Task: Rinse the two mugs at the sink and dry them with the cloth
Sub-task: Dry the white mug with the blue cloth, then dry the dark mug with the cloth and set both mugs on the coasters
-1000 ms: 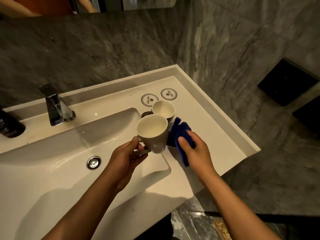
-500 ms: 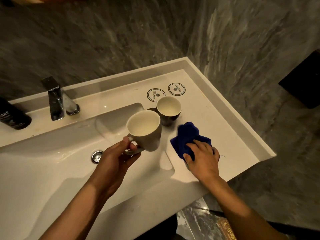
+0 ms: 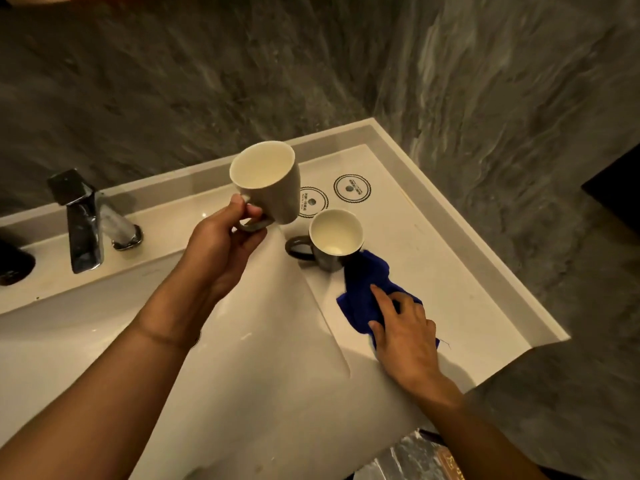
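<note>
Nearest you, your right hand lay on the blue cloth with its fingers fairly straight and a little apart, pressing the cloth against the counter rather than gripping it, as far as could be seen. The cloth sat bunched on the flat part to the right of the basin, its far corner touching the dark mug.

Your left hand was raised over the basin's right side, thumb and fingers pinched round the handle of the pale mug, which was held in the air, tilted with its mouth toward you. The dark mug stood upright on the counter, handle pointing left toward the basin. Both looked empty; whether either was wet could not be told.

No water was seen running from the tap. You seemed to be at the point of drying the pale mug, with the dark one left to dry after it, though rinsing could not be confirmed.

For room: the counter's right edge ran close beside the cloth, with a drop past the near corner. The two round coasters lay behind the dark mug. A dark bottle stood far left, well apart. The open basin offered the freest space.
</note>
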